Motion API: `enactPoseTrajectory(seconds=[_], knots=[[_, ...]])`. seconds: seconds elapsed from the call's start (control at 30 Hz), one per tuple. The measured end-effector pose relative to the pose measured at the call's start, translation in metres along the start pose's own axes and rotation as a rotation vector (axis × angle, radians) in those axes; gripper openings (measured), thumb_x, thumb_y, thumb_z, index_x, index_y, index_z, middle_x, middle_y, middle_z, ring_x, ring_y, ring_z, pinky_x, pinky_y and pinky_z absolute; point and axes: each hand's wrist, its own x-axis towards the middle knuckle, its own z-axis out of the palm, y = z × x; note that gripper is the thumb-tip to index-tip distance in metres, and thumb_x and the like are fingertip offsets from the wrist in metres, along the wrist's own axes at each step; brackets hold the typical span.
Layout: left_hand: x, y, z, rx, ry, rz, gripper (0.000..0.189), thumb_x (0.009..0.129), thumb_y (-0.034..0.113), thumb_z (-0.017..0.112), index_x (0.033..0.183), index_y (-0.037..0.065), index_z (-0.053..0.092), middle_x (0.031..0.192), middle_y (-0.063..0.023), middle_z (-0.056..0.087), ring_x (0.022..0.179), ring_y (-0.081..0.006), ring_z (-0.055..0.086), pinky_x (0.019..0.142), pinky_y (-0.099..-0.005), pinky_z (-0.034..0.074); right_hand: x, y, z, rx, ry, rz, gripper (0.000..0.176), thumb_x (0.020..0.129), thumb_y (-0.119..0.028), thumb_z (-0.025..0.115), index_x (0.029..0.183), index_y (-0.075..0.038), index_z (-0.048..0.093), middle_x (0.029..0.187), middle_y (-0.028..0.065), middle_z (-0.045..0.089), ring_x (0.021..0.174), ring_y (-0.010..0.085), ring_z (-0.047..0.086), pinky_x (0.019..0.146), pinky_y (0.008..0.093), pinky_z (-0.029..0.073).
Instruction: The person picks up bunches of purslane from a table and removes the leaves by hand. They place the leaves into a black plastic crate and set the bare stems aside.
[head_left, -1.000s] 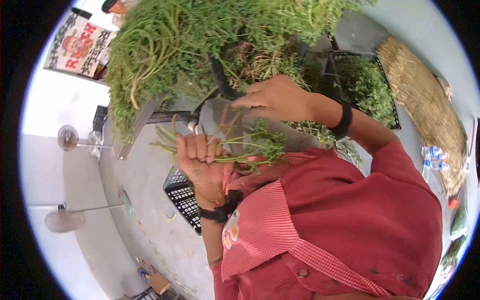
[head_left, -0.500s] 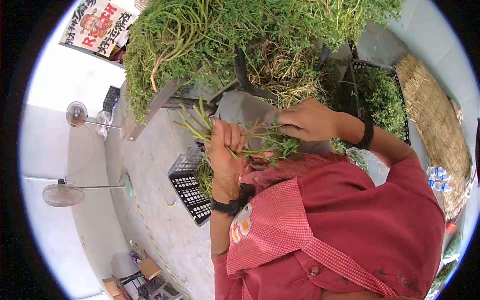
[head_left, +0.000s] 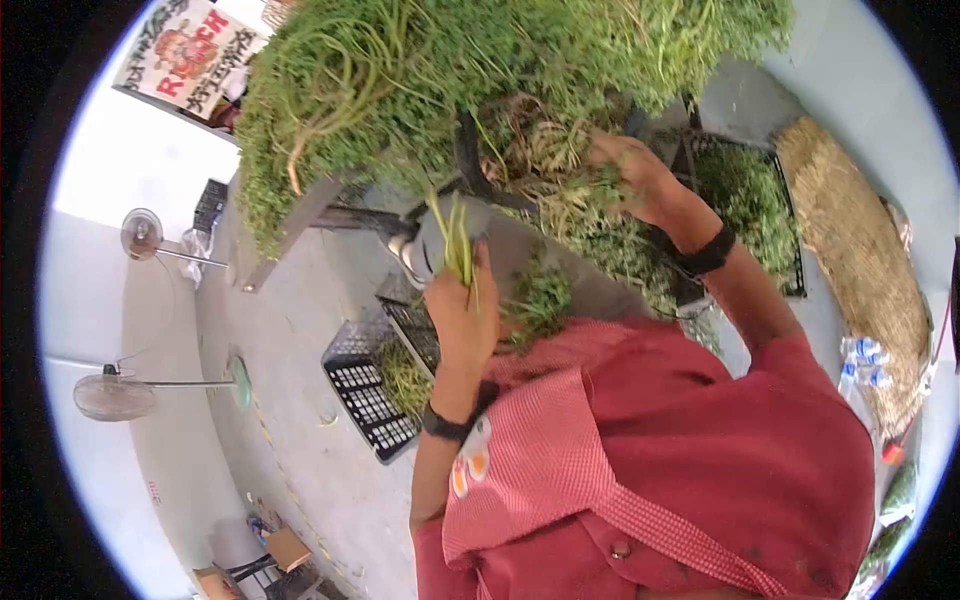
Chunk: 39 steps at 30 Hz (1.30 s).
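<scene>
My left hand point(head_left: 465, 315) is closed around a small bunch of green herb stems point(head_left: 456, 235). The cut ends point up and the leafy tips point(head_left: 540, 300) hang by my red shirt. My right hand point(head_left: 635, 175) is stretched out into the big heap of loose greens point(head_left: 420, 70) piled on a raised stand. Its fingers are buried among stems and leaves, so I cannot see whether they grip anything. Both wrists wear black bands.
A black plastic crate point(head_left: 365, 385) with a few greens sits on the concrete floor below my left hand. Another black crate point(head_left: 760, 190) full of greens stands at the right beside a straw mat point(head_left: 860, 230) and water bottles point(head_left: 862, 360). Two standing fans point(head_left: 110, 395) are at the left.
My right hand has let go of the bunch and moved up into the heap. My left hand has turned the bunch so that its stems stand upright.
</scene>
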Motion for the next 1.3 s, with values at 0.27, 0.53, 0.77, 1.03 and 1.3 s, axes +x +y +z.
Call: enactPoseTrajectory(seconds=[0.27, 0.53, 0.77, 1.03, 1.3], knots=[[-0.005, 0.026, 0.003, 0.774, 0.003, 0.302, 0.021, 0.072, 0.016, 0.062, 0.089, 0.003, 0.058, 0.067, -0.0148, 0.059, 0.061, -0.0352, 0.059, 0.054, -0.0426, 0.046, -0.050, 0.016, 0.079, -0.743, -0.429, -0.185, 0.037, 0.083, -0.036, 0.060, 0.101, -0.004, 0.061, 0.074, 0.0074, 0.059, 0.063, 0.0144, 0.053, 0.059, 0.0287, 0.043], [-0.005, 0.028, 0.002, 0.953, -0.149, 0.187, 0.026, 0.065, 0.021, 0.066, 0.083, 0.004, 0.057, 0.067, -0.0130, 0.059, 0.064, -0.0302, 0.061, 0.059, -0.0420, 0.047, -0.061, -0.002, 0.049, 0.073, -0.699, 0.119, 0.028, 0.082, -0.023, 0.062, 0.102, -0.005, 0.058, 0.074, 0.0056, 0.056, 0.070, 0.0099, 0.054, 0.059, 0.0255, 0.044], [-0.014, 0.031, 0.009, 0.646, -0.434, 0.625, 0.027, 0.061, 0.016, 0.064, 0.085, 0.005, 0.058, 0.069, -0.0136, 0.057, 0.066, -0.0327, 0.057, 0.061, -0.0414, 0.046, 0.001, -0.016, 0.017, -0.032, -0.811, -0.243, 0.021, 0.082, -0.018, 0.061, 0.094, -0.001, 0.056, 0.074, -0.0017, 0.052, 0.061, 0.0050, 0.048, 0.053, 0.0211, 0.038], [-0.015, 0.028, 0.001, 0.115, -0.670, 0.366, 0.015, 0.064, 0.015, 0.070, 0.073, 0.004, 0.063, 0.059, -0.0087, 0.058, 0.051, -0.0237, 0.054, 0.050, -0.0322, 0.042, -0.016, -0.003, 0.060, -0.513, -1.042, -0.142, 0.032, 0.083, -0.018, 0.059, 0.108, 0.003, 0.060, 0.094, 0.0048, 0.065, 0.084, 0.0123, 0.057, 0.077, 0.0271, 0.046], [-0.016, 0.045, -0.002, -0.426, -0.272, -0.254, 0.029, 0.090, 0.024, 0.055, 0.069, 0.005, 0.050, 0.059, -0.0005, 0.049, 0.051, -0.0086, 0.039, 0.046, -0.0226, 0.029, -0.013, -0.016, 0.070, -0.951, -0.763, -0.523, 0.027, 0.077, -0.022, 0.062, 0.092, 0.001, 0.062, 0.072, 0.0133, 0.062, 0.063, 0.0145, 0.057, 0.061, 0.0303, 0.047]])
